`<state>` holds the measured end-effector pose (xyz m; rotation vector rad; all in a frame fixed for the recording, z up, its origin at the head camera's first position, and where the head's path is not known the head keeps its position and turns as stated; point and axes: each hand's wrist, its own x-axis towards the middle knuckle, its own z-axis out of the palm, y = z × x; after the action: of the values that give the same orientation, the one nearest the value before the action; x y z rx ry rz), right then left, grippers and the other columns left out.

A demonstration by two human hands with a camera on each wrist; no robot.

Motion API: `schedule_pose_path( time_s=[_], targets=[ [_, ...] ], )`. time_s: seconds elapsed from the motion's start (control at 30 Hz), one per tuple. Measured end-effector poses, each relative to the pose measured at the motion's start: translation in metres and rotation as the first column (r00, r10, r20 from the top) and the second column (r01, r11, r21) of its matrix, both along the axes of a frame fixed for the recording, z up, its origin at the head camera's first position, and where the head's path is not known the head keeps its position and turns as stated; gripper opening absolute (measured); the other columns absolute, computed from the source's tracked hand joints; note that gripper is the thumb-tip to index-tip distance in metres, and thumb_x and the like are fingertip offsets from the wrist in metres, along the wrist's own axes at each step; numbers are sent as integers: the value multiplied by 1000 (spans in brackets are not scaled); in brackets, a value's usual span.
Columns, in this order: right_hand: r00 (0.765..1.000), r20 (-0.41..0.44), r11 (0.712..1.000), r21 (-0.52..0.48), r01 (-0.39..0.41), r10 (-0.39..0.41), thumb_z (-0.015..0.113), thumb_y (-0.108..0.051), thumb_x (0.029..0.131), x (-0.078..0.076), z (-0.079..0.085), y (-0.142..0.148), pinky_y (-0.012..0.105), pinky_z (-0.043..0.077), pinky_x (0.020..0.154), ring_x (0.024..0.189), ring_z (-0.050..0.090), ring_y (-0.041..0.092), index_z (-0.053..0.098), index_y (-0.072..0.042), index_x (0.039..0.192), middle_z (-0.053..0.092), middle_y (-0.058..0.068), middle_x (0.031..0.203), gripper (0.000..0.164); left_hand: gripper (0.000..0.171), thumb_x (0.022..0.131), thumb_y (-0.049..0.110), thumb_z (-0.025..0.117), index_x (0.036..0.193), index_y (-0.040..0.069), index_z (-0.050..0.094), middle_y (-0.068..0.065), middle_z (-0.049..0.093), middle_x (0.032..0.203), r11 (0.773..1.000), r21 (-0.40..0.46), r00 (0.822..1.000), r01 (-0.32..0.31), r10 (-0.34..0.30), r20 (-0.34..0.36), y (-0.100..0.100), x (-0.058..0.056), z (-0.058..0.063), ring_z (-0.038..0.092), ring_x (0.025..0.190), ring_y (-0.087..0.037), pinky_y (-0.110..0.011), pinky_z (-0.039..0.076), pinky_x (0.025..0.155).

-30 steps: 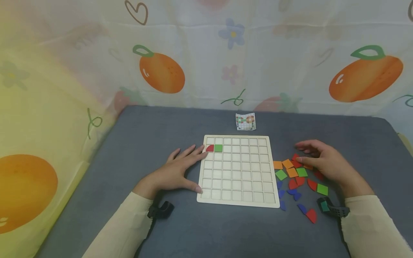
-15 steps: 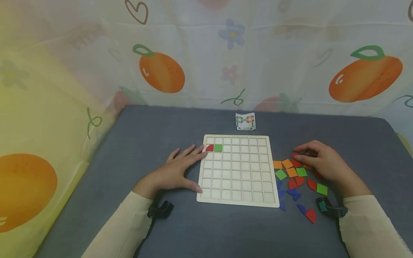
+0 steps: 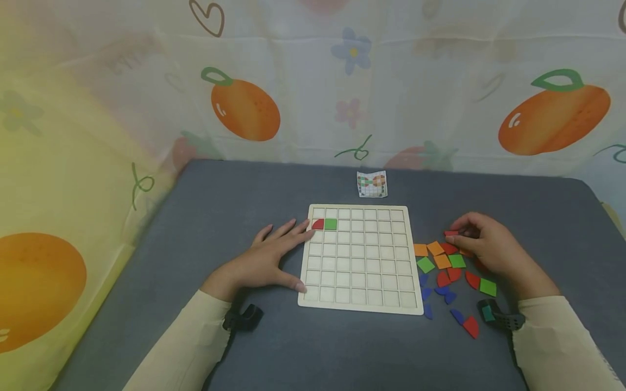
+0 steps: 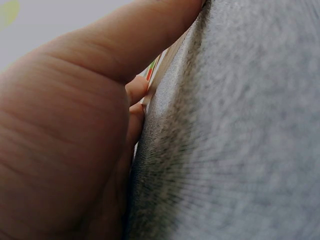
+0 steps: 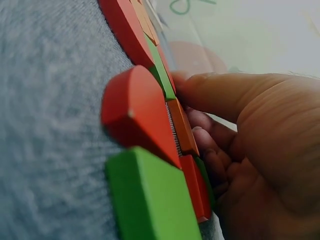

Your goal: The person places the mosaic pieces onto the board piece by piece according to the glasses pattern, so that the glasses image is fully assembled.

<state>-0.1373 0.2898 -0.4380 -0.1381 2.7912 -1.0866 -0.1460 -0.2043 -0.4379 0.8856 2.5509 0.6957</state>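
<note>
A pale wooden grid board (image 3: pixel 364 251) lies in the middle of the table. In its second row, at the left, sit a red quarter-circle tile (image 3: pixel 318 224) and a green square tile (image 3: pixel 331 224). My left hand (image 3: pixel 261 262) rests at the board's left edge, fingers spread, with thumb and fingertips on the rim. To the right of the board my right hand (image 3: pixel 491 244) pinches a red tile (image 3: pixel 451 233) between thumb and index finger, low over the loose tiles. Its palm hides part of the pile in the head view.
Loose orange squares (image 3: pixel 442 262), green squares (image 3: pixel 457 260), red quarter-circles (image 3: pixel 471 327) and blue pieces (image 3: pixel 457 316) lie right of the board. A small paper card (image 3: pixel 372 184) with a coloured grid pattern lies behind the board. A fruit-print curtain (image 3: pixel 313 81) hangs beyond the grey table (image 3: pixel 313 353).
My right hand's thumb and index finger have come together on a red tile at the top of the pile and lifted it slightly. The left hand and board stay put.
</note>
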Motion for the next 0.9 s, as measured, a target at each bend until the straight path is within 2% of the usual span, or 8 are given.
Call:
schedule_pose_path(
  time_s=[0.23, 0.4, 0.5, 0.63, 0.77, 0.9],
  targets=[
    [997, -52, 998, -2, 57, -57, 76, -21, 107, 2, 1, -3, 36, 54, 64, 82, 62, 28, 67, -3, 121, 67, 11, 99, 25, 121, 80, 69, 89, 176, 30, 26, 8, 10, 181, 1000, 7, 1000, -1, 1, 6, 0, 1, 1, -1, 166, -20, -62, -8, 125],
    [988, -106, 994, 4, 111, -110, 73, -29, 109, 3, 1, -4, 39, 52, 74, 94, 65, 31, 75, -7, 122, 74, 13, 109, 26, 121, 80, 69, 89, 176, 31, 25, 11, 9, 180, 1000, -3, 1000, -7, 7, 11, 0, 0, 1, -2, 165, -18, -60, -8, 126],
    [985, -113, 992, -8, 128, -128, 70, -30, 111, 4, 4, -4, 33, 52, 78, 101, 68, 32, 76, -7, 127, 76, 14, 116, 29, 121, 80, 70, 88, 176, 32, 25, 11, 9, 180, 1000, -7, 1000, -8, 8, 8, 0, 0, 0, -2, 165, -17, -60, -8, 126],
    [984, -123, 992, -37, 122, -126, 70, -28, 111, 5, 8, -5, 20, 50, 73, 97, 67, 24, 70, -4, 133, 73, 14, 115, 33, 121, 80, 71, 88, 176, 33, 24, 12, 8, 180, 1000, -6, 1000, -10, 10, 9, 0, -1, -2, -3, 165, -17, -60, -8, 126],
    [983, -140, 991, -73, 111, -120, 71, -24, 110, 6, 12, -7, 18, 52, 70, 91, 66, 12, 63, -1, 137, 69, 15, 115, 37, 121, 80, 71, 88, 176, 33, 25, 13, 8, 180, 1000, -2, 1000, -13, 13, 13, 0, 0, -2, -2, 165, -17, -60, -8, 126],
    [980, -144, 988, -89, 127, -139, 74, -26, 108, 7, 15, -13, 19, 53, 69, 89, 66, 14, 63, -1, 132, 72, 16, 114, 36, 121, 80, 70, 88, 175, 34, 24, 13, 8, 180, 1000, -7, 1000, -14, 14, 17, 0, 0, 0, -3, 165, -16, -59, -9, 126]
  ],
)
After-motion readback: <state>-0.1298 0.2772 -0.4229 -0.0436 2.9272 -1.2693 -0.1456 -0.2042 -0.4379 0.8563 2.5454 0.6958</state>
